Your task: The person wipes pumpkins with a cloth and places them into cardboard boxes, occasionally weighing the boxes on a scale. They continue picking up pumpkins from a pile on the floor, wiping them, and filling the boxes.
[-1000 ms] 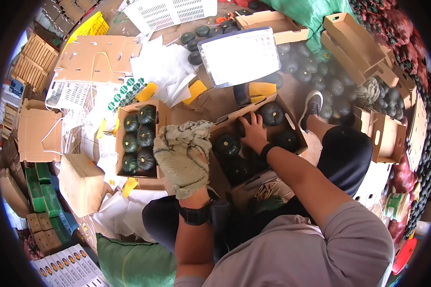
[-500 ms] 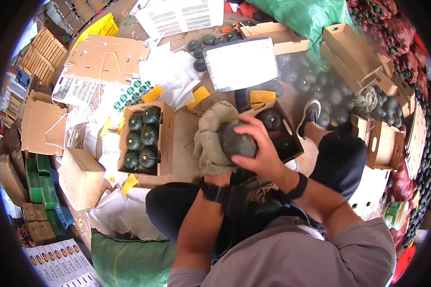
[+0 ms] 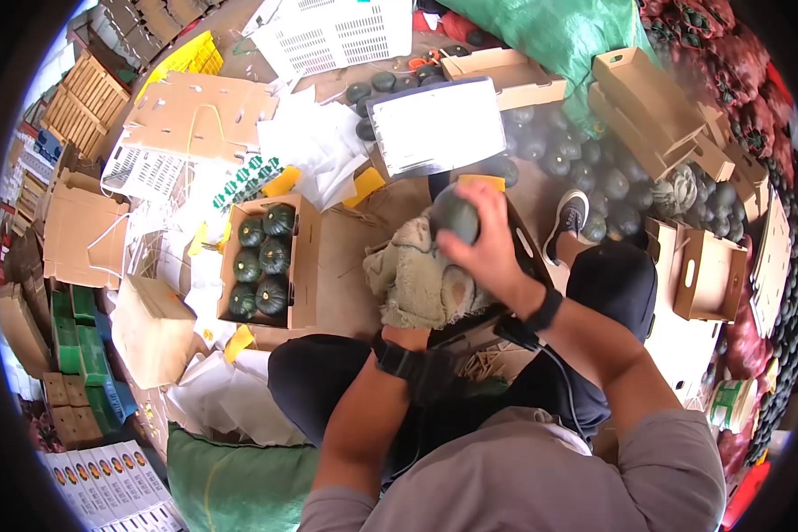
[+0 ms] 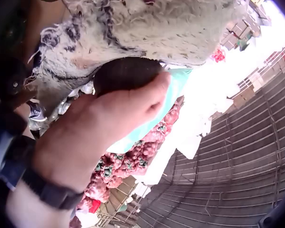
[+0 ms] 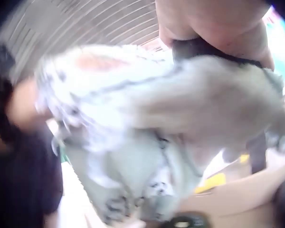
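A dark green squash is held up over the open carton in front of me. My right hand grips it from the right, fingers over the top. In the left wrist view, this thumb lies along the dark squash. A frayed, pale green-grey cloth covers my left hand, hiding its fingers; only the wrist with its black band shows. The cloth presses against the underside and left of the squash. In the blurred right wrist view, the cloth lies just below the squash.
A carton of several squashes stands to the left. Loose squashes cover the floor at the right. Ahead are a white-topped container and a white crate. Empty cartons stand right of my knee.
My right hand reached into the right carton, then lifted a squash out to the cloth-covered left hand. Both hands now hold it slightly farther forward, with the squash turned.
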A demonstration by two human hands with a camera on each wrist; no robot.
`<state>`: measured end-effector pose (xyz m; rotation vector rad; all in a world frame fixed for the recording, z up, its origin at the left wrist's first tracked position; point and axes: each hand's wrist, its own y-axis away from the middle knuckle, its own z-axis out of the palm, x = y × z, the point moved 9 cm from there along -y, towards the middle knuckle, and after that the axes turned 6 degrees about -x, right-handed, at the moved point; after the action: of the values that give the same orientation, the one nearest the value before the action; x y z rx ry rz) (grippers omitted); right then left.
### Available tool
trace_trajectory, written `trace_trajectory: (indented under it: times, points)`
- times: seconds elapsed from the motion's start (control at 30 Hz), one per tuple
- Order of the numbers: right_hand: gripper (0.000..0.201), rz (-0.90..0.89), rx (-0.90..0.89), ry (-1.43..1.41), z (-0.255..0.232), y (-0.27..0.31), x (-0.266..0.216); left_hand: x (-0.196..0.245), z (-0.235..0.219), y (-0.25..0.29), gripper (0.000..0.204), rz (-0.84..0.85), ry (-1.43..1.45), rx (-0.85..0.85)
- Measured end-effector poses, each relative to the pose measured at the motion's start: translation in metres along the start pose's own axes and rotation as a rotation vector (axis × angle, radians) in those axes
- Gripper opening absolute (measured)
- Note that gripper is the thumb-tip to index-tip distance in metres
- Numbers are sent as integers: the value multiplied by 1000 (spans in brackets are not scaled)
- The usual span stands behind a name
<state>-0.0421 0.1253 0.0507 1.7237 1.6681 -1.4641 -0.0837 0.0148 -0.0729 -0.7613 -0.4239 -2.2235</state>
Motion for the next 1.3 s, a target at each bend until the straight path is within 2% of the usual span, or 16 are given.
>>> trace_trajectory:
  times: [0.03, 0.1, 0.2, 0.27, 0.33, 0.4, 0.43, 0.47, 0.53, 0.67, 0.73, 0.8, 0.93, 1.13, 1.23, 1.3]
  points:
    - [62, -69, -160, -90, 9, 13, -26, -5, -5, 1, 39, -5, 62, 5]
    - [59, -206, -461, -309, 20, 16, -53, 9, -1, 1, 36, 103, -172, 12]
    - [58, 153, -246, -123, 16, 0, 1, 62, 48, 11, 34, 404, -1083, 14]
    - [54, 57, -42, 94, 15, 16, -59, 52, -1, -5, 23, 380, -892, 137]
    - [50, -73, -84, 51, 7, 17, -72, 75, 7, -1, 20, 336, -943, 183]
    - [45, 75, -172, -423, 6, 8, -42, 81, -1, 4, 17, 337, -781, 261]
    - [43, 389, -145, -1030, 19, 12, -17, 80, 4, 7, 19, 386, -845, 307]
    - [44, 519, -53, -1251, 22, 13, -15, 77, 12, 8, 19, 403, -921, 296]
    - [47, 454, 79, -1177, 17, 14, -4, 69, 30, 12, 21, 398, -1082, 232]
    - [45, 365, 117, -873, 6, 16, 3, 70, 73, 40, 41, 426, -1416, 150]
    - [44, 359, 116, -811, 2, 15, 0, 69, 72, 38, 39, 383, -1359, 147]
    - [46, 215, 106, -450, -5, 16, -17, 75, 70, 33, 38, 346, -1169, 180]
    - [46, 203, 71, -430, 1, 18, -25, 85, 58, 26, 33, 467, -1063, 244]
    - [45, 217, 55, -440, -1, 18, -23, 101, 77, 41, 32, 702, -1643, 152]
    - [43, 213, 63, -498, -5, 15, -19, 100, 76, 39, 32, 594, -1241, 161]
    - [43, 202, 60, -532, -8, 13, -17, 97, 81, 26, 32, 458, -1282, 129]
